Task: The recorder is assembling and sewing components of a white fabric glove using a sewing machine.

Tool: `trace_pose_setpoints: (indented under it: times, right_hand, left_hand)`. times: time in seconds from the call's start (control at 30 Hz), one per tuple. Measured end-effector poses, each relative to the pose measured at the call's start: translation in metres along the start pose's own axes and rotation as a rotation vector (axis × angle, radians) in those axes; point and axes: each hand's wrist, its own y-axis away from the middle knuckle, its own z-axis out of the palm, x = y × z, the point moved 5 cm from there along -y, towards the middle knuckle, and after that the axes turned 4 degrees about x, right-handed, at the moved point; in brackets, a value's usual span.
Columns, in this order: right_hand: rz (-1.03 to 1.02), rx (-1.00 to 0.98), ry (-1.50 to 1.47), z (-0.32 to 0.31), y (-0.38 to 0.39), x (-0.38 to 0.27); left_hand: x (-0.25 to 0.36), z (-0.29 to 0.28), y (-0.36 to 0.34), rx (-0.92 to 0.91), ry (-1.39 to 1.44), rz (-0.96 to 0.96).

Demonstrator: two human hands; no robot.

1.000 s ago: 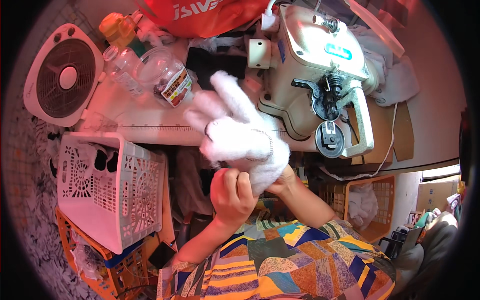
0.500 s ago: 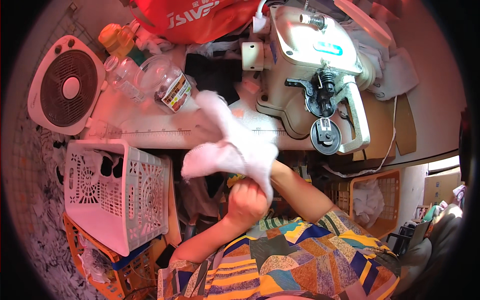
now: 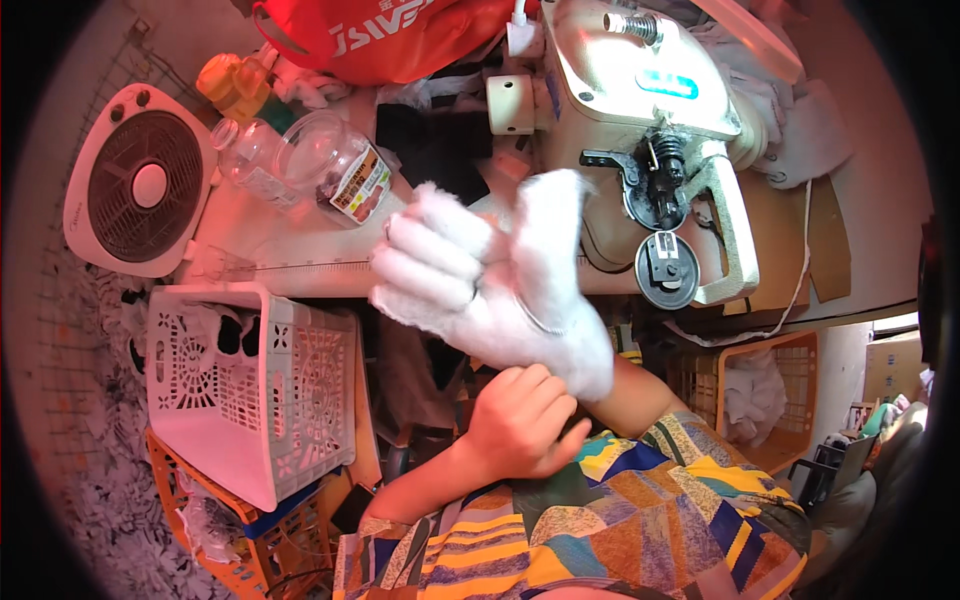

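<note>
Your glove (image 3: pixel 520 310) looks like fluffy, matt pile cloth; your shirt (image 3: pixel 640 510) is patterned cloth. Before you are a glossy painted-metal sewing machine (image 3: pixel 625 85), a shiny clear plastic jar (image 3: pixel 308 165) and a smooth plastic crate (image 3: pixel 267 400).

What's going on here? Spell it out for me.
A person's right forearm runs into a fluffy white glove, the right hand hidden inside it. The bare left hand is curled close to the cuff; whether it grips the fabric is hard to tell. The glove is held up at the table's near edge, with a sewing machine standing to the right.
</note>
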Motion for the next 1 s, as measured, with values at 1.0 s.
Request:
trace_pose_setpoints:
  times: [1.0]
  right_hand:
    - [-1.297,-0.780,2.181,0.029,0.050,0.018]
  left_hand:
    - [-0.066,-0.102,0.029,0.719,0.511,-0.262]
